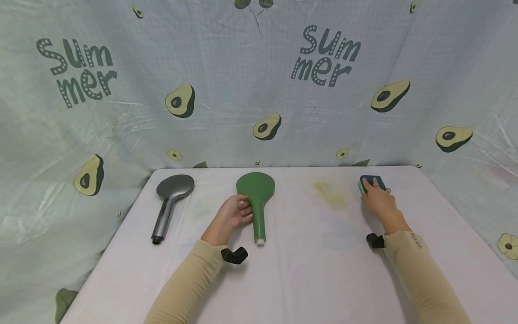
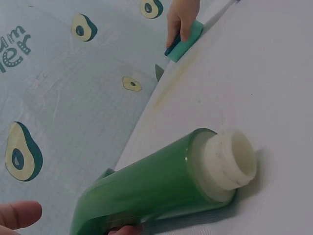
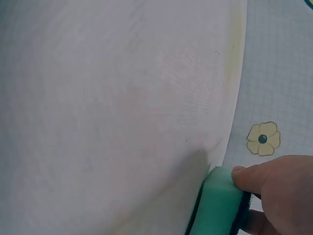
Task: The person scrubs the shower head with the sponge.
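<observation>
A green shower head (image 1: 255,184) lies on the table, its white threaded end toward me. My left hand (image 1: 234,212) is at the left side of its handle, fingers against it. In the left wrist view the thumb (image 2: 22,214) stands apart from the green handle (image 2: 146,181), and a fingertip shows at the handle's underside. At the far right, my right hand (image 1: 379,201) grips a sponge (image 1: 372,182) with a dark blue scouring side. The right wrist view shows the sponge's turquoise foam (image 3: 217,203) with the thumb pressed on it.
A dark grey shower head (image 1: 171,193) lies on the left part of the white table (image 1: 307,279). Between the green shower head and the sponge, a yellowish stain (image 1: 329,194) marks the tabletop. A printed curtain (image 1: 226,81) hangs behind the table's back edge.
</observation>
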Tool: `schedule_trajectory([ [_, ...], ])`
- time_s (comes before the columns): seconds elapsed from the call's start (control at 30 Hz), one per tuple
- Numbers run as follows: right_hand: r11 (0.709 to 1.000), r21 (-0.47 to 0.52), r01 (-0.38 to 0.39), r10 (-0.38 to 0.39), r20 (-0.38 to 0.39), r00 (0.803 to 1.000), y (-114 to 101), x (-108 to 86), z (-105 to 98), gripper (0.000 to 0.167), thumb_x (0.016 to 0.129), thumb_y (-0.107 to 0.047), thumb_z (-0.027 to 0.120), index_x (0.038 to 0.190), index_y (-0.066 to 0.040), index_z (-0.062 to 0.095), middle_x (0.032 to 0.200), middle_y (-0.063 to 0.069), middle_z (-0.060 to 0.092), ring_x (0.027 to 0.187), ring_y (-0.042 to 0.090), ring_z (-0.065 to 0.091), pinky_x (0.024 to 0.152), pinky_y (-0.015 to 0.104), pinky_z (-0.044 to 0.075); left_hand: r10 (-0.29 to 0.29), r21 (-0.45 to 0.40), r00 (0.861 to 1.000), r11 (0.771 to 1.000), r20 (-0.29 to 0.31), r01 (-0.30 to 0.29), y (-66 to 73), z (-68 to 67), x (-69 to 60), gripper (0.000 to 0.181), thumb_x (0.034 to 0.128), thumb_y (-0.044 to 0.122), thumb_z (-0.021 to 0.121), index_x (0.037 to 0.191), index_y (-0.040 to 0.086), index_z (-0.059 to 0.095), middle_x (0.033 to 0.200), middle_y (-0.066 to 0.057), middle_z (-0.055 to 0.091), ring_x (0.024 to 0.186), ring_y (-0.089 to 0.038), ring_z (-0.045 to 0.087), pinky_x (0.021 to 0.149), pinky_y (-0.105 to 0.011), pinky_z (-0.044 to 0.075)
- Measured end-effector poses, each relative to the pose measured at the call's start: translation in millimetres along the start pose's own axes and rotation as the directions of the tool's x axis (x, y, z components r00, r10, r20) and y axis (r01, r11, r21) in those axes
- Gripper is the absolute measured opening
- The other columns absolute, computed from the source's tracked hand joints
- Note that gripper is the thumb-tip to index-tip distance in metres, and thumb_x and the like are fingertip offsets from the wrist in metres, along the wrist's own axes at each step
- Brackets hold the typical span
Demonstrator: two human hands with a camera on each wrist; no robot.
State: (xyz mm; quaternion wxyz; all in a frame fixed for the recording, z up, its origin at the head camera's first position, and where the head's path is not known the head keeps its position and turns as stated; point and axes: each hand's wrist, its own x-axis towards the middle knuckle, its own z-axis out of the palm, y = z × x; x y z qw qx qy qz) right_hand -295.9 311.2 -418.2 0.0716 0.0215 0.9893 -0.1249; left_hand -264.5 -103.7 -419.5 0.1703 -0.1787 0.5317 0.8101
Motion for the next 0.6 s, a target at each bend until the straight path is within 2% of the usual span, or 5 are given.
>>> schedule_trajectory([
  [0.17, 1.0, 0.018, -0.002, 0.002, 0.039, 0.999, 2, 3.6, 2, 0.057, 0.11, -0.017, 0.037, 0.158, 0.006, 0.015, 0.158, 0.042, 0.003, 0.134, 0.076, 0.006, 0.108, 0.077, 0.02, 0.01, -0.04, 1.0, 0.999, 0.017, -0.01, 0.9, -3.2, 0.3, 0.058, 0.1072, 0.015, 0.038, 0.159, 0.003, 0.015, 0.15, -0.025, 0.036, 0.072, -0.012, 0.04, 0.088, -0.04, 0.042],
  [0.27, 0.999, 0.038, -0.007, 0.004, 0.07, 0.998, 2, 4.7, 2, 0.059, 0.111, -0.019, 0.036, 0.159, 0.005, 0.012, 0.158, 0.041, -0.002, 0.135, 0.075, -0.001, 0.108, 0.078, 0.015, 0.015, -0.038, 1.0, 0.999, 0.016, -0.014, 0.8, -5.9, 1.1, 0.059, 0.1071, 0.014, 0.038, 0.158, 0.0, 0.013, 0.155, -0.027, 0.032, 0.096, -0.024, 0.057, 0.102, -0.046, 0.04],
  [0.4, 0.998, 0.061, -0.021, 0.016, 0.093, 0.996, 2, 2.7, 1, 0.062, 0.111, -0.022, 0.038, 0.16, 0.003, 0.01, 0.159, 0.04, -0.006, 0.137, 0.073, -0.005, 0.105, 0.082, 0.012, 0.013, 0.021, 1.0, 1.0, 0.012, -0.013, 1.4, -9.9, -1.5, 0.059, 0.1069, 0.015, 0.039, 0.158, 0.0, 0.015, 0.155, -0.028, 0.034, 0.132, -0.036, 0.047, 0.101, -0.043, 0.041],
  [0.47, 0.998, 0.062, -0.02, 0.015, 0.083, 0.996, 1, 1.3, 0, 0.063, 0.111, -0.025, 0.04, 0.16, 0.002, 0.011, 0.159, 0.039, -0.005, 0.137, 0.072, -0.006, 0.104, 0.084, 0.012, 0.02, 0.066, 1.0, 0.998, 0.012, -0.021, 2.9, -12.9, -4.2, 0.058, 0.1067, 0.016, 0.04, 0.158, 0.001, 0.018, 0.154, -0.028, 0.035, 0.131, -0.036, 0.048, 0.096, -0.041, 0.041],
  [0.6, 0.999, 0.044, 0.025, -0.026, 0.017, 1.0, -3, -1.2, -2, 0.066, 0.11, -0.032, 0.042, 0.16, 0.001, 0.014, 0.16, 0.039, -0.002, 0.139, 0.071, -0.003, 0.104, 0.083, 0.012, 0.075, 0.166, 0.997, 0.983, 0.005, -0.075, 10.6, -21.5, -8.5, 0.062, 0.1069, 0.015, 0.041, 0.162, 0.001, 0.016, 0.161, -0.028, 0.026, 0.143, -0.041, 0.038, 0.114, -0.052, 0.031],
])
